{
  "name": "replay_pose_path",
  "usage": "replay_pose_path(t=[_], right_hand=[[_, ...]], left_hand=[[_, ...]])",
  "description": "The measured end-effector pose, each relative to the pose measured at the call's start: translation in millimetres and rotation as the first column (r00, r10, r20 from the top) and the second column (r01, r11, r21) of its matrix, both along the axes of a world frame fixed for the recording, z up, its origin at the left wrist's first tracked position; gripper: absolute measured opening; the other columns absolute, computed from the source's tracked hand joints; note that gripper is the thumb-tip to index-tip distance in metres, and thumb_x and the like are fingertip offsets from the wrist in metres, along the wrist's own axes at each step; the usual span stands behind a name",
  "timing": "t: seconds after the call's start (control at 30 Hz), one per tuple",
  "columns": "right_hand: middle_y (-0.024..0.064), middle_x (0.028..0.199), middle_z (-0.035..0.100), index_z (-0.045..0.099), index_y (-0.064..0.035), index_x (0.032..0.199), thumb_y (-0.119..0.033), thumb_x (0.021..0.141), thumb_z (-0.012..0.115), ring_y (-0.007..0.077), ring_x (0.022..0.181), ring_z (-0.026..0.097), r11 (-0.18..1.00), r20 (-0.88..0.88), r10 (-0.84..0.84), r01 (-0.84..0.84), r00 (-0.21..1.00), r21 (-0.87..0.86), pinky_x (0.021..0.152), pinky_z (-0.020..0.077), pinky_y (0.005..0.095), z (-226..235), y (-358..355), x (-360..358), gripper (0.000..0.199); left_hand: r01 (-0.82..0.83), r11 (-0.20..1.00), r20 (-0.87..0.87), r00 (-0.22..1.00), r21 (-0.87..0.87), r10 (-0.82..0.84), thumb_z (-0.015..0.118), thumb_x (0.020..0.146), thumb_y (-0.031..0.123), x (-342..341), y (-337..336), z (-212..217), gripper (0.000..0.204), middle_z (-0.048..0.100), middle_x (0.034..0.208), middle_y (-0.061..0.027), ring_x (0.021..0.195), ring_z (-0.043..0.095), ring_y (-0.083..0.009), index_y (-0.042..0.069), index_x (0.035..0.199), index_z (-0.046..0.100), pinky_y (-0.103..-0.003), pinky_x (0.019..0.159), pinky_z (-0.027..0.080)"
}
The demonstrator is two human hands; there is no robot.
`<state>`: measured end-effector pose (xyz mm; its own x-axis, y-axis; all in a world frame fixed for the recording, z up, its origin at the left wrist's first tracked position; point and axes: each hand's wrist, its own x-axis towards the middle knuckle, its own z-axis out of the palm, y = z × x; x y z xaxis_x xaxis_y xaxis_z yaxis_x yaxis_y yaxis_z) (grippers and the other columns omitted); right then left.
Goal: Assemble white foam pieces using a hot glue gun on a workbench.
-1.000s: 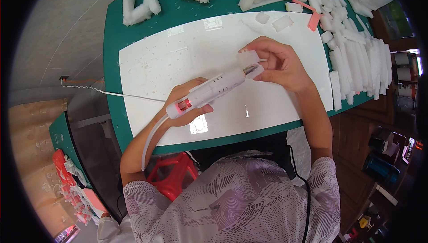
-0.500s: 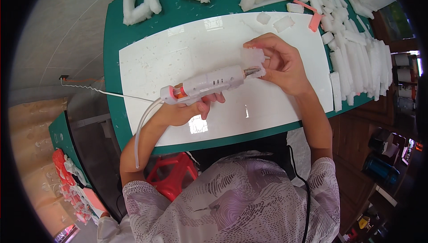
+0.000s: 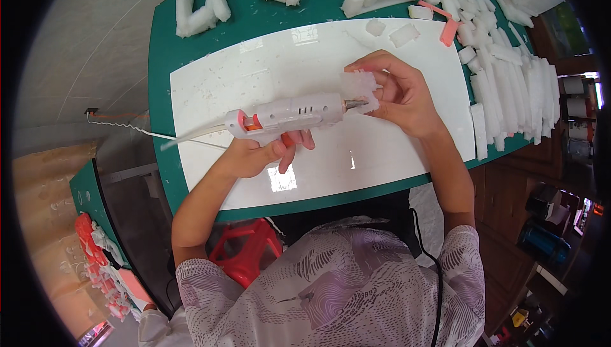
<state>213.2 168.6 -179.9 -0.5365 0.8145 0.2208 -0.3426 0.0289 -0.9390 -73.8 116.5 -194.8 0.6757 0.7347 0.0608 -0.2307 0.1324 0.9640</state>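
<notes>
My left hand [image 3: 258, 156] is closed round the handle of a white hot glue gun [image 3: 299, 113] with an orange trigger. A pale glue stick [image 3: 194, 136] sticks out of its back end. The metal nozzle points right and meets a small piece of white foam [image 3: 358, 83] with uneven edges. Between thumb and fingers my right hand [image 3: 404, 96] pinches that foam piece by its right side, above the white board [image 3: 254, 181]. My fingers hide part of the foam.
On the green table [image 3: 165, 92], foam frames [image 3: 203, 3] lie at the far left. Many white foam strips [image 3: 509, 92] are heaped at the right, beside pink pieces [image 3: 449, 31]. Two foam scraps [image 3: 404, 34] rest on the board's far edge. A white cord [image 3: 130, 126] runs off left; a red stool [image 3: 245, 251] stands below.
The glue gun has shifted slightly left and levelled out, and its glue stick swung from hanging down to pointing left. The foam piece moved slightly left and down with my right hand.
</notes>
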Motion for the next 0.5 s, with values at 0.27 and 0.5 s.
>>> replay_pose_path(t=[0.27,0.5], right_hand=[[0.0122,0.127,0.052,0.057,-0.0023,0.122,0.007,0.076,0.076,0.0230,0.124,0.053,1.000,-0.006,0.013,-0.013,1.000,-0.003,0.099,0.0537,0.0368,1.1,0.1,1.2,0.050],[0.0110,0.126,0.054,0.057,-0.0006,0.122,0.011,0.074,0.075,0.0210,0.122,0.054,0.997,-0.004,0.049,-0.049,0.999,-0.057,0.096,0.0525,0.0316,1.2,-0.2,1.0,0.053]], left_hand=[[0.003,1.000,0.020,1.000,-0.028,-0.002,0.059,0.094,0.053,-4.3,1.3,-0.4,0.045,0.068,0.100,-0.0126,0.046,0.056,-0.0119,0.009,0.103,0.060,-0.035,0.079,0.052],[0.000,0.999,0.033,0.999,-0.045,0.002,0.060,0.093,0.054,-7.6,3.1,2.3,0.045,0.069,0.098,-0.0126,0.045,0.055,-0.0116,0.009,0.101,0.062,-0.031,0.071,0.052]])
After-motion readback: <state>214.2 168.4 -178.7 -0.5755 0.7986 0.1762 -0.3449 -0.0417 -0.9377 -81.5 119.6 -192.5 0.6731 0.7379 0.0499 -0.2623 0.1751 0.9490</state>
